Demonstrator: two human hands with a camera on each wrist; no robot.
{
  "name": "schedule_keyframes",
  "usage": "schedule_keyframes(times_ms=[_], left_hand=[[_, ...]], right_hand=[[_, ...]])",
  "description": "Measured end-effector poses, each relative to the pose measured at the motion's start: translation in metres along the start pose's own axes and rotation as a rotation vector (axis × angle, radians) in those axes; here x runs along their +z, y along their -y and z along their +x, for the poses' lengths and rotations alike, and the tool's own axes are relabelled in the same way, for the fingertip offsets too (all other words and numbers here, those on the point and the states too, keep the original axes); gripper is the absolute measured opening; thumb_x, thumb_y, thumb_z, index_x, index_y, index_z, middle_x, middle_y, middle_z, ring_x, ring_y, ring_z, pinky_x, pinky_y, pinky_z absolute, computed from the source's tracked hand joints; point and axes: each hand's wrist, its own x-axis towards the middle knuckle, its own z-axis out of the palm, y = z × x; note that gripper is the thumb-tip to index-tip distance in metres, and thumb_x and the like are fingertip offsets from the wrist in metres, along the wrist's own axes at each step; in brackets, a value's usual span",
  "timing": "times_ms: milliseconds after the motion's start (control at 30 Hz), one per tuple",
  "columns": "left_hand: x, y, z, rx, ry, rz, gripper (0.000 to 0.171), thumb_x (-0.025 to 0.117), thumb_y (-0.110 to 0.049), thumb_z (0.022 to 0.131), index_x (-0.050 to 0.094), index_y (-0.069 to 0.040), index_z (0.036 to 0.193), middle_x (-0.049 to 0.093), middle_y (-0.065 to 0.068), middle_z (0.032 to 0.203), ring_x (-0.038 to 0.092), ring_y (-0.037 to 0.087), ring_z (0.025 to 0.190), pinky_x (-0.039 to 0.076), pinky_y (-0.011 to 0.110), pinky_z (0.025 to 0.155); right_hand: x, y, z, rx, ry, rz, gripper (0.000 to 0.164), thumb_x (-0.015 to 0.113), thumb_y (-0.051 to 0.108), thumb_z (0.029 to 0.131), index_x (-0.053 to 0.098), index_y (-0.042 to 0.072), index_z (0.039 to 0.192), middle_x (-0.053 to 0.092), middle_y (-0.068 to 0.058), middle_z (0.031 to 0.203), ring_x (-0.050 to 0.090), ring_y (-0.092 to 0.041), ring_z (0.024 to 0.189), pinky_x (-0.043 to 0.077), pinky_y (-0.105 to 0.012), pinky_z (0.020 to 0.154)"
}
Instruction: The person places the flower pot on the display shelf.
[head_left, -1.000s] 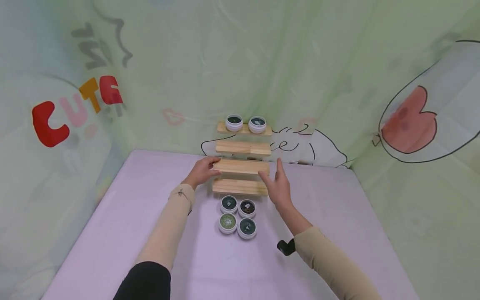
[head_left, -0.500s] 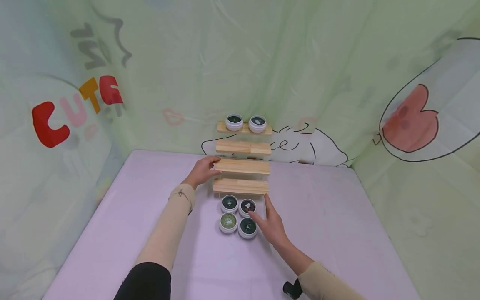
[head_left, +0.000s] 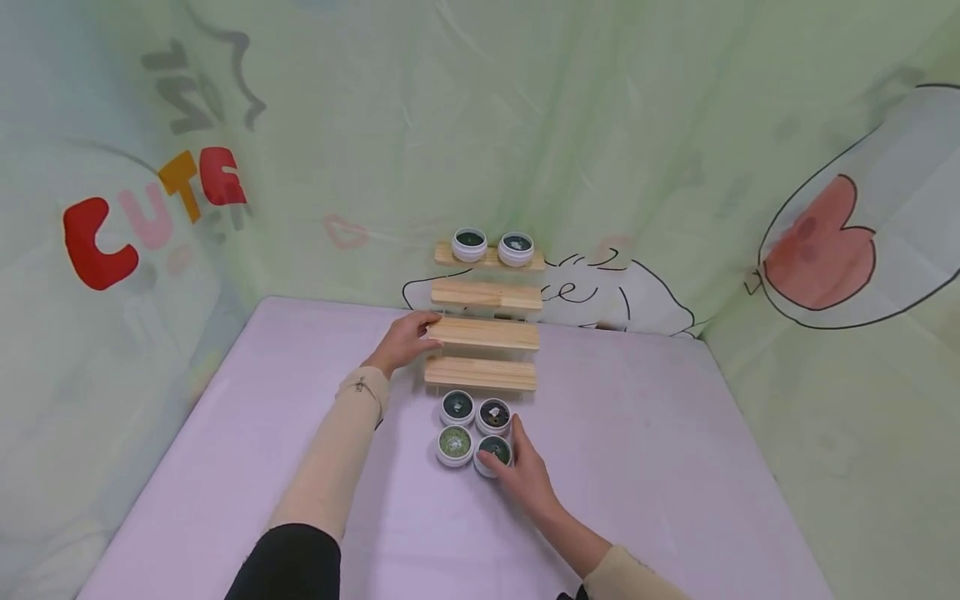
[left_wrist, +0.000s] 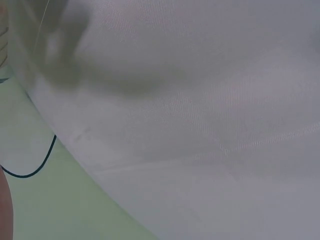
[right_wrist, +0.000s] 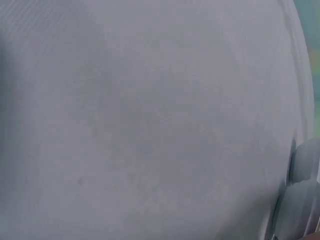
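Jar with a dark green middle (head_left: 496,443) sits on the pale purple tabletop (head_left: 637,433), at five o'clock in a bunch of four, and the right hand (head_left: 527,477) has its fingers and thumb clamped round it. Around it are a black-and-brown jar (head_left: 494,412) at twelve o'clock, a dark jar (head_left: 457,406) at eleven and a light green jar (head_left: 454,442) at nine. Farther up at twelve o'clock stands a wooden step rack (head_left: 483,332) with two white jars (head_left: 469,246) on top, and the left hand (head_left: 401,342) pinches its nine o'clock end.
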Motion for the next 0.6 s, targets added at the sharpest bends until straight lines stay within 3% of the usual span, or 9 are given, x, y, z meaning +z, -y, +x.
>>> schedule_keyframes(times_ms=[600], left_hand=[[0.002, 0.001, 0.002, -0.015, -0.002, 0.024, 0.058, 0.072, -0.018, 0.079, 0.05, -0.001, 0.13, 0.05, 0.016, 0.132, 0.049, 0.025, 0.122, 0.044, 0.029, 0.104]], right_hand=[[0.012, -0.011, -0.005, -0.053, -0.032, 0.018, 0.1, 0.077, 0.034, 0.073, 0.018, -0.003, 0.145, 0.023, -0.021, 0.149, 0.024, -0.031, 0.138, 0.023, -0.044, 0.115]])
